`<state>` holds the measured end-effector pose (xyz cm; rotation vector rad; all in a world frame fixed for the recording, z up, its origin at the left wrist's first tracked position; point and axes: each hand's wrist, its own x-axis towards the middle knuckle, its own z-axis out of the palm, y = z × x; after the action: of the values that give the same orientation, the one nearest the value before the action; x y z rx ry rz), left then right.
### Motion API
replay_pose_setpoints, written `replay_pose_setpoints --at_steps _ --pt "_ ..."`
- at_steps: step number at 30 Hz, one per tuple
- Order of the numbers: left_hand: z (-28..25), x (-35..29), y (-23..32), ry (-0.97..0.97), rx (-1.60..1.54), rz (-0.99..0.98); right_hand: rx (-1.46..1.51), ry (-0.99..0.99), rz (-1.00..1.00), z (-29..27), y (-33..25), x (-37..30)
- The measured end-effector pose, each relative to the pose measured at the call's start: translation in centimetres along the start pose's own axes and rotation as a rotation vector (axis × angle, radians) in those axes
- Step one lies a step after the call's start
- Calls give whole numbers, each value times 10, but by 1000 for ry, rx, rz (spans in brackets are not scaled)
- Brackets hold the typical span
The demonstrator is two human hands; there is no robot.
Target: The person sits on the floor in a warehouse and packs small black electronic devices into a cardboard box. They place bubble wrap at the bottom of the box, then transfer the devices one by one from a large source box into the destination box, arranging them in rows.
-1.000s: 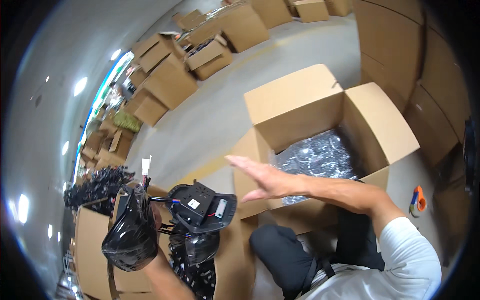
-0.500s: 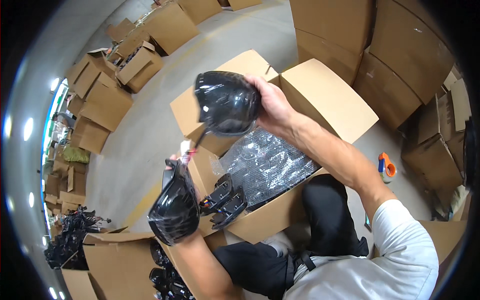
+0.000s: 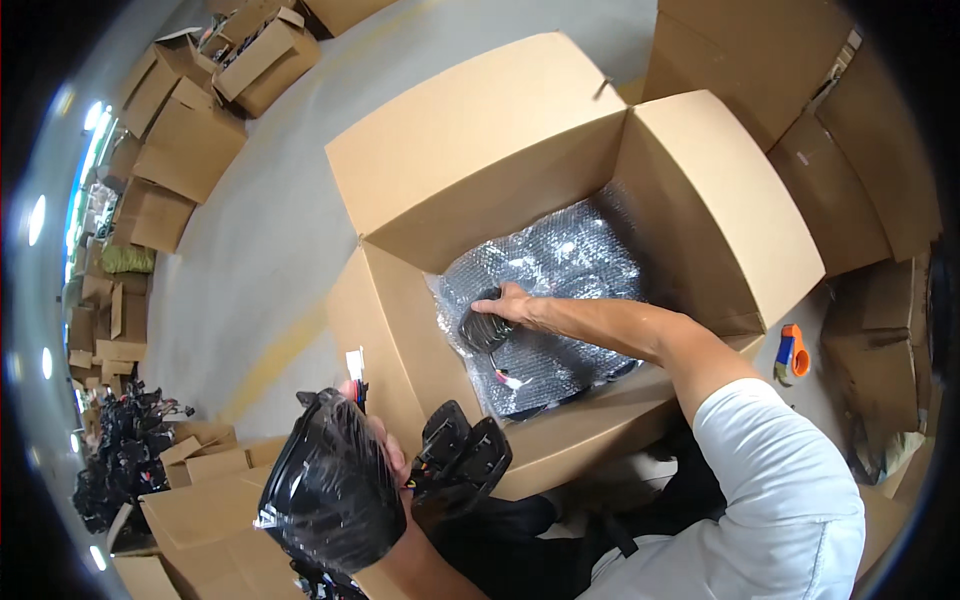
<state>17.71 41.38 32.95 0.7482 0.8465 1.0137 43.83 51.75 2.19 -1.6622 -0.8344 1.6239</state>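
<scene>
At the lower left, my left hand [image 3: 392,447] is closed around a black car side mirror [image 3: 330,490] wrapped in clear film. A white plug with coloured wires sticks up beside its fingers. Two black mirror feet [image 3: 462,448] jut out on the right of this hand; what they join to is hidden. My right hand [image 3: 512,303] reaches into a large open carton [image 3: 450,180] and grips another black side mirror [image 3: 484,328], its wire and plug trailing. That mirror is at the sheet of bubble wrap [image 3: 570,260] in the carton, towards its left side.
An orange and blue tape dispenser [image 3: 795,352] lies on the floor to the right. Tall cartons [image 3: 740,60] stand at the far right. A heap of black parts [image 3: 125,455] and another open carton [image 3: 215,515] are at the lower left. More cartons line the far left.
My right hand has lowered its side mirror from above the carton onto or just over the bubble wrap. My left hand has shifted slightly down, still holding its mirror. The view has tilted downward.
</scene>
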Motion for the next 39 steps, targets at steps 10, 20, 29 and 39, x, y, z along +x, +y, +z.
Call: replay_pose_setpoints --at_steps 10,20,29,39 --pt "-18 -18 3 70 -253 71 698 -228 -56 9 -42 40" --pt "-27 -18 -3 18 -169 128 -565 353 -324 22 2 85" --pt "-8 -22 -10 198 -116 348 -945 -176 -883 24 -37 -34" --pt "-7 4 -42 78 -363 303 -523 -452 -782 -15 -54 -102"
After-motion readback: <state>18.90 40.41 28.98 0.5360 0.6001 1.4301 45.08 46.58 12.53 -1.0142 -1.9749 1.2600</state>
